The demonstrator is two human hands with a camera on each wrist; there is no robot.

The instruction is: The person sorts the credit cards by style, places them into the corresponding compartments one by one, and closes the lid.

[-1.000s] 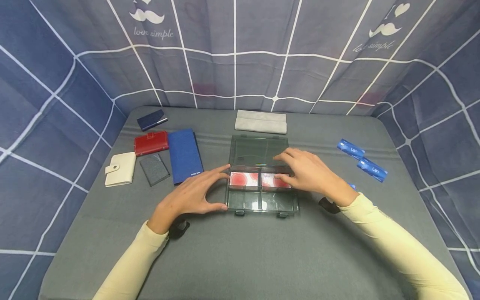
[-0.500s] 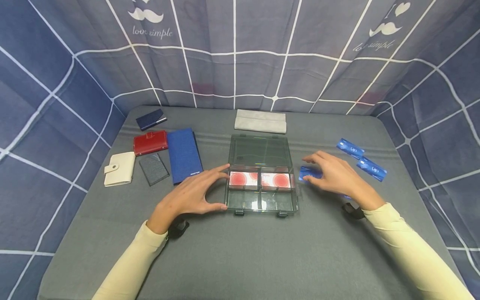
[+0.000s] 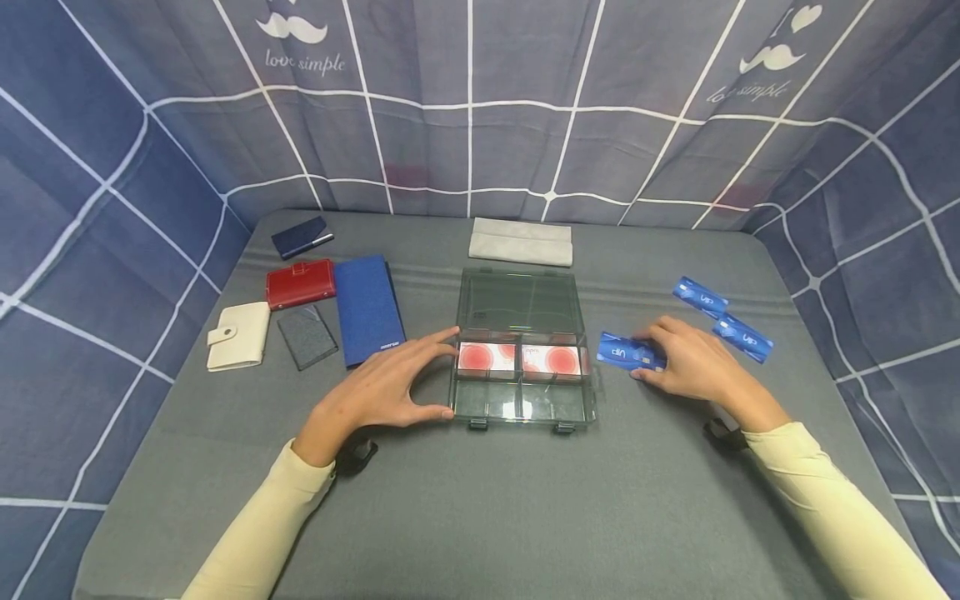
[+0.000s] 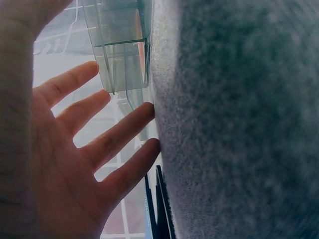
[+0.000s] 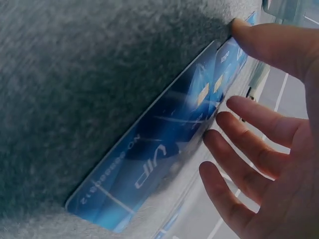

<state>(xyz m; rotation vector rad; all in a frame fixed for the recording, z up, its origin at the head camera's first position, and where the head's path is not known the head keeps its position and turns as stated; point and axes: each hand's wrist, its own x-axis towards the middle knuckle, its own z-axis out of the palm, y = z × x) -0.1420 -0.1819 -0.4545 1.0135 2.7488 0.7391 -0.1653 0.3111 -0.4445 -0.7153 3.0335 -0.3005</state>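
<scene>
Left hand (image 3: 378, 392) rests at the left side of the clear box (image 3: 520, 358), fingers spread wide, thumb and forefinger touching its wall; box sits mid-bench, lid open, two red-and-white cards (image 3: 519, 359) in its rear compartments; right hand (image 3: 693, 365) just right of the box, fingers on a blue card (image 3: 621, 351) lying on the bench (image 3: 480, 500), thumb at the card's edge; two more blue cards (image 3: 723, 320) toward the right edge.

Blue card (image 3: 628, 352) partly under right hand (image 3: 693, 367); its grip perhaps only fingertip contact.
</scene>
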